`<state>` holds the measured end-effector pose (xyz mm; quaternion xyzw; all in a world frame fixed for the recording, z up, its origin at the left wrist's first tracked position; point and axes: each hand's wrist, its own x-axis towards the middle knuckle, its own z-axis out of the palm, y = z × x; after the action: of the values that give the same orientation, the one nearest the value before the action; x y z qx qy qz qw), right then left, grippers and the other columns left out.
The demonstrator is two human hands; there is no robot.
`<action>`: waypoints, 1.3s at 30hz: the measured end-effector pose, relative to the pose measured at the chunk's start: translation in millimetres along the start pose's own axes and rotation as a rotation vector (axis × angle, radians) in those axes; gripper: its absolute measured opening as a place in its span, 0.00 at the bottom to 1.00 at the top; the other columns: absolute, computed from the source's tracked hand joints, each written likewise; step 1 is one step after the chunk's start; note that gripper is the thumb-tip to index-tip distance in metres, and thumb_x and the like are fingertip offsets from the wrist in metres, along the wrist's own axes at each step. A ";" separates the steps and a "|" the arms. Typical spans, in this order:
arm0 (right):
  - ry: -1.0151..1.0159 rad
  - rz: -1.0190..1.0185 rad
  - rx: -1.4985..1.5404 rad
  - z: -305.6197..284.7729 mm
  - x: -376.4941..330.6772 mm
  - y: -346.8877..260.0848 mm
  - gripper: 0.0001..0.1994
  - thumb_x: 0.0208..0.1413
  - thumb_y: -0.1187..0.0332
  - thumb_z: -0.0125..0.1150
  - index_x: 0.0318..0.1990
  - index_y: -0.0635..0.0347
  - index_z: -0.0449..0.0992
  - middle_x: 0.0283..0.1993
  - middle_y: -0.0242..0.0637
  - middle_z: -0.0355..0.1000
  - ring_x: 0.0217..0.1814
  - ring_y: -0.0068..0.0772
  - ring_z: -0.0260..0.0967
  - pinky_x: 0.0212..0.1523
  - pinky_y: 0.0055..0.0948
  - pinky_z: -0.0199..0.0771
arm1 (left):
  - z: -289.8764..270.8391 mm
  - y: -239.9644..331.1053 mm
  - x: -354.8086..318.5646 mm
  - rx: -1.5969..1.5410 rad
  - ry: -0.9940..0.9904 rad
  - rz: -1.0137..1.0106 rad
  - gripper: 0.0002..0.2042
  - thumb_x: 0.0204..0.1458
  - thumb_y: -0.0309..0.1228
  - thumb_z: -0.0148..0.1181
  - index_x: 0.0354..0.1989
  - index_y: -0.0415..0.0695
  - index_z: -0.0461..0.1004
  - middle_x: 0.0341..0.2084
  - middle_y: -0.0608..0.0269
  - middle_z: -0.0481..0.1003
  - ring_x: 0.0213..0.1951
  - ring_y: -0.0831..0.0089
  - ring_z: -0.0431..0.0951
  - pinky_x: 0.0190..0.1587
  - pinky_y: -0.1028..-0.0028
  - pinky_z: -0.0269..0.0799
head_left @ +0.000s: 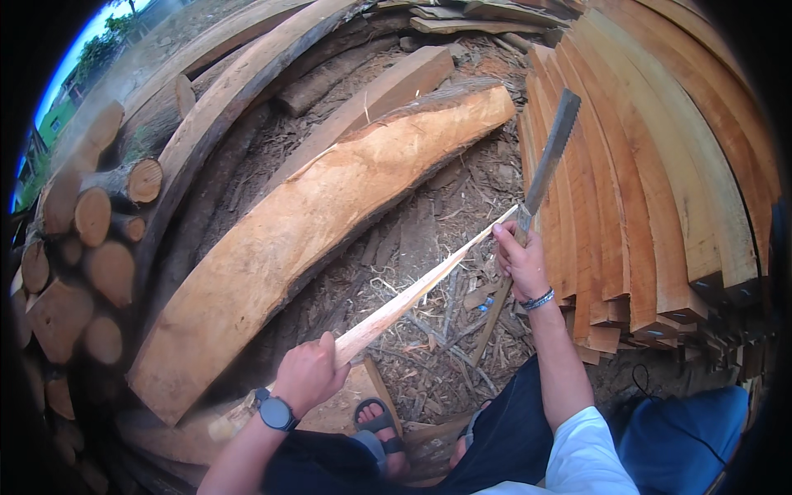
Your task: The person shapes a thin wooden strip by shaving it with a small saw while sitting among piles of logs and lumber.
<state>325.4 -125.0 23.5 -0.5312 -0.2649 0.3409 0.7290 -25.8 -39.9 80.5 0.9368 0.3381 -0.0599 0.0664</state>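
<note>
Your left hand [309,375] is clamped around the wide end of a pale, splintery wood strip [404,309], and your right hand [524,260] has fingers closed on its skinny tapered end. So the strip's slanting across in front of you, held up over the ground [450,198]. A grey metal toothed blade [553,153] sticks up at the right hand; can't really tell how its handle sits in there. Past the strip there's a big curved slab [330,223], smooth sawn face, rough bark edge. Ground's all brown chips and curly shavings [421,338]. Outdoors, round-ended logs [107,272] piled left, reddish planks [635,165] stacked right.
</note>
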 end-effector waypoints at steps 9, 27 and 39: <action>-0.041 0.011 -0.100 12.7 -6.1 7.0 0.14 0.56 0.61 0.69 0.30 0.62 0.74 0.17 0.18 0.60 0.16 0.10 0.52 0.16 0.18 0.48 | 0.3 -0.2 -0.3 -0.042 -0.006 -0.018 0.17 0.49 0.37 0.62 0.32 0.36 0.64 0.21 0.41 0.74 0.29 0.45 0.77 0.34 0.54 0.73; -0.181 -0.003 -0.195 13.1 -10.3 6.6 0.10 0.53 0.66 0.70 0.33 0.63 0.78 0.20 0.16 0.60 0.22 0.08 0.53 0.22 0.17 0.52 | -0.9 -2.1 3.7 -0.106 -0.047 -0.059 0.15 0.51 0.37 0.58 0.32 0.35 0.67 0.22 0.38 0.75 0.30 0.41 0.78 0.36 0.50 0.74; -0.422 -0.413 -0.721 37.6 -29.6 39.5 0.31 0.61 0.37 0.47 0.34 0.62 0.69 0.18 0.48 0.66 0.22 0.51 0.70 0.25 0.43 0.68 | -3.6 -16.5 1.8 -0.224 -0.035 -0.151 0.15 0.53 0.38 0.56 0.33 0.34 0.69 0.25 0.34 0.75 0.33 0.39 0.77 0.39 0.48 0.72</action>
<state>270.1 -117.7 -3.8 -0.6059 -0.6094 0.1753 0.4805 -34.8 -25.6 82.4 0.8943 0.4109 -0.0429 0.1719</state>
